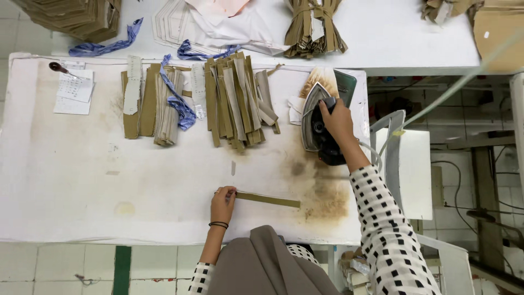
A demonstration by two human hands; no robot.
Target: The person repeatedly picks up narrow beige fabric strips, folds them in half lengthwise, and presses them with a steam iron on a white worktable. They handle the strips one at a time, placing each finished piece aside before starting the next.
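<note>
**Strip pinned flat, iron gripped at the scorched end**

Nearest the camera, a grey-brown head covering (270,262), then two checked sleeves reaching out over the padded white desk (82,180). Left hand (222,205), with a dark band at the wrist, pressed down on the near end of a narrow olive fabric strip (267,199); fingers (230,192) flattened on it rather than curled round it, seemingly to keep it straight and stop it sliding. Strip laid alone on bare cover, running rightward toward the brown scorch patch (322,191), probably the usual pressing spot. Right hand (337,121) wrapped shut round the handle of the dark steam iron (316,123), parked beyond that patch, well apart from the strip. Farther back, stacks of similar cut strips (234,101) side by side, some tied with blue cloth ribbon (180,104), likely sorted within reach. At the far left corner, paper slips (73,90), out of the iron's way.
</note>
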